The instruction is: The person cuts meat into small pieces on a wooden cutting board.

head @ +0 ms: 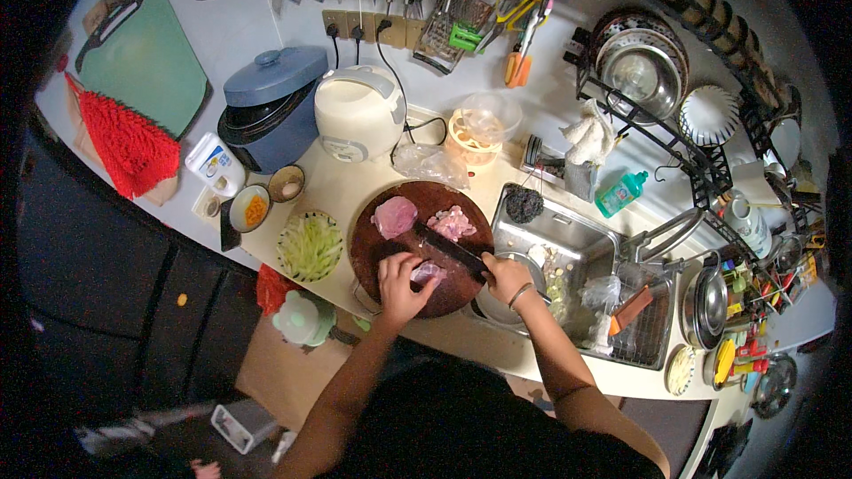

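Observation:
On a round dark-brown cutting board lie a larger piece of raw meat at the back left and a pile of cut meat at the back right. My left hand rests at the board's front, its fingers and thumb around a small piece of raw meat. My right hand grips a dark-bladed kitchen knife, whose blade slants over the board between the small piece and the cut pile. A bowl of pale green vegetable strips stands left of the board.
A steel sink adjoins the board on the right, with vegetable scraps and a plastic bag in it. Behind the board stand a cream rice cooker and an orange plastic container. A small bowl of orange bits sits further left.

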Available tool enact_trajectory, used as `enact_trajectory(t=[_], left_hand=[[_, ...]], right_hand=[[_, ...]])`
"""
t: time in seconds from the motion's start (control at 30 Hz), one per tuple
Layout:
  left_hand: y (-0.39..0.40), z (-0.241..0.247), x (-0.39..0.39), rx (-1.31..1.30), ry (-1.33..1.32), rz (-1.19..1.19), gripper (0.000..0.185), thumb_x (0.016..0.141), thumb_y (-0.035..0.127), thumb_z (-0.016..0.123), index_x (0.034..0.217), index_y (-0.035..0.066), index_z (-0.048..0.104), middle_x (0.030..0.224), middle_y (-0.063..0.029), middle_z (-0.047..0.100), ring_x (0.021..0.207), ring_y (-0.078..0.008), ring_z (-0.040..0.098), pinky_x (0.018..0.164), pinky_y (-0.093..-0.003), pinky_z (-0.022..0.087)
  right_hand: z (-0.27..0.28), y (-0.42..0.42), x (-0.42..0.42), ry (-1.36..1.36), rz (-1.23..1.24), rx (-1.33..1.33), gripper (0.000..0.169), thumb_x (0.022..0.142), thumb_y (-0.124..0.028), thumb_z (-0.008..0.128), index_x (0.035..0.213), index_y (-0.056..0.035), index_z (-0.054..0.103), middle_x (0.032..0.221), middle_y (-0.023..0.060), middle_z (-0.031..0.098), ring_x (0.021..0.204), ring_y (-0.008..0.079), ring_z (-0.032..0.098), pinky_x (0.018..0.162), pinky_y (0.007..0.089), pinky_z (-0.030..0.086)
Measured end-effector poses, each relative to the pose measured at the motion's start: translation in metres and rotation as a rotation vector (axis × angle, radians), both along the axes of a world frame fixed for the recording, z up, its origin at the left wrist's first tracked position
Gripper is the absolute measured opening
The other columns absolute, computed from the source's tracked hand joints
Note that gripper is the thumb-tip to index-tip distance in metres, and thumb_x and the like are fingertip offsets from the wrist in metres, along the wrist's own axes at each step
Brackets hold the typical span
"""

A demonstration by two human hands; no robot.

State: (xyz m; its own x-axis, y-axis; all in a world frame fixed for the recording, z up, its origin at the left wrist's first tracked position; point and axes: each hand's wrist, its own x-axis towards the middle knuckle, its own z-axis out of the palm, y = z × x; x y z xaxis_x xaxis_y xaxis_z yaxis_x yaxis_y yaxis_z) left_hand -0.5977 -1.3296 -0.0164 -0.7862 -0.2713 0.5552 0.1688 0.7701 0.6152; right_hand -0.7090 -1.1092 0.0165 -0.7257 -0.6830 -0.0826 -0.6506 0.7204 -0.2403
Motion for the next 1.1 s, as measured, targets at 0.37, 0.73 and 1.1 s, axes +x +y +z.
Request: enact_trajectory(t=[0.37, 0.73, 1.1], left_hand=[[0.007, -0.036, 0.010, -0.049, -0.024, -0.112, 0.022, 0.080, 0.013, 0.069, 0.100, 0.004, 0.066, 0.098, -0.0097, 0.062, 0.089, -0.0320, 0.057, 0.078, -0.0397, 0.049], [0.001, -0.022, 0.005, 0.143, -0.094, -0.072, 0.068, 0.062, 0.024, 0.086, 0.120, 0.007, 0.058, 0.108, -0.0134, 0.057, 0.099, -0.0342, 0.055, 0.086, -0.0437, 0.046], [-0.001, -0.015, -0.008, 0.134, -0.315, -0.104, 0.041, 0.061, 0.020, 0.088, 0.085, 0.004, 0.059, 0.082, -0.0135, 0.061, 0.076, -0.0271, 0.062, 0.067, -0.0405, 0.050]], right_hand=[[0.037, -0.005, 0.033, -0.017, 0.065, 0.077, 0.047, 0.078, -0.008, 0.056, 0.124, -0.0120, 0.048, 0.097, 0.0192, 0.065, 0.082, 0.0377, 0.066, 0.069, 0.0472, 0.054], [0.016, 0.023, 0.027, -0.103, -0.021, -0.282, 0.031, 0.082, -0.012, 0.064, 0.110, -0.0050, 0.051, 0.079, 0.0250, 0.062, 0.075, 0.0447, 0.061, 0.064, 0.0508, 0.048], [-0.013, 0.024, 0.042, -0.131, -0.108, -0.315, 0.027, 0.081, -0.013, 0.066, 0.103, -0.0061, 0.052, 0.075, 0.0250, 0.062, 0.076, 0.0452, 0.061, 0.063, 0.0502, 0.048]])
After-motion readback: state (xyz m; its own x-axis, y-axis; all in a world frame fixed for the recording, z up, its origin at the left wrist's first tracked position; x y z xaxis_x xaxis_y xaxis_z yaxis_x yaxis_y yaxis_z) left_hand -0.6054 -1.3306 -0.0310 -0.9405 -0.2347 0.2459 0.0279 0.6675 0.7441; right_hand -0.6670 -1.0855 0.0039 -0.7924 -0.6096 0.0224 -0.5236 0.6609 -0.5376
